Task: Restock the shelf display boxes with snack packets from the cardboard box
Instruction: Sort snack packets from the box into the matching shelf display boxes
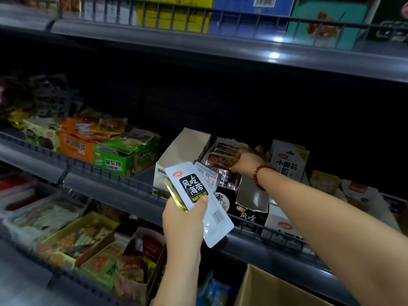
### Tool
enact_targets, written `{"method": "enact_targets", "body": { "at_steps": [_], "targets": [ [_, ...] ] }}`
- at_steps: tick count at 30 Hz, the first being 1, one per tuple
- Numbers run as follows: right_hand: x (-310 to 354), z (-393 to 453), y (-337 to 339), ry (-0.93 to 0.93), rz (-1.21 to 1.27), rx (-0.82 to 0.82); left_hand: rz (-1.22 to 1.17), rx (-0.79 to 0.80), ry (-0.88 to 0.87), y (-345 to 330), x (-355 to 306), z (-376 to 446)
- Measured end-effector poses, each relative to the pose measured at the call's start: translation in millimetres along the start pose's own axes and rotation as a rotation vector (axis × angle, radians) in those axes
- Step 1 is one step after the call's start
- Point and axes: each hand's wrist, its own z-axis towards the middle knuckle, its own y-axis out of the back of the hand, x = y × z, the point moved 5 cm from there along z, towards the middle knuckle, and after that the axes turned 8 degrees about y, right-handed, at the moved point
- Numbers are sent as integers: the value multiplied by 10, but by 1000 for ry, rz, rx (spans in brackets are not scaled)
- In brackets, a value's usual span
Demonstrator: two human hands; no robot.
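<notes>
Left hand (183, 219) gripped a fan of flat white-and-black snack packets (196, 195) at 6 o'clock. Right hand (248, 161), fingers curled, pinched dark glossy packets (223, 166) inside the black open-topped display box (249, 208) at 1 o'clock. Brown cardboard box (276, 288) sat at 5 o'clock. Risk: the loosely fanned packets could slip from the thumb.

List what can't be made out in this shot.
- Cardboard box, head view: contents cut off by the bottom edge.
- Right hand: fingertips hidden among the packets in the black display box.
- Packets in left hand: count unclear, they overlap.
- Left shelf goods: blurred, dark.
</notes>
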Motion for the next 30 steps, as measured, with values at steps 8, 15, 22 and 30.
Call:
{"method": "enact_targets", "body": {
  "at_steps": [8, 15, 22, 30],
  "targets": [
    [108, -119, 38, 112, -52, 44, 11, -7, 20, -31, 85, 11],
    [188, -100, 61, 201, -56, 91, -11, -17, 31, -42, 98, 20],
    [311, -238, 167, 289, 89, 49, -35, -15, 34, -52, 84, 5],
    [123, -178, 226, 198, 133, -87, -43, -10, 38, -48, 65, -13]
  ]
}}
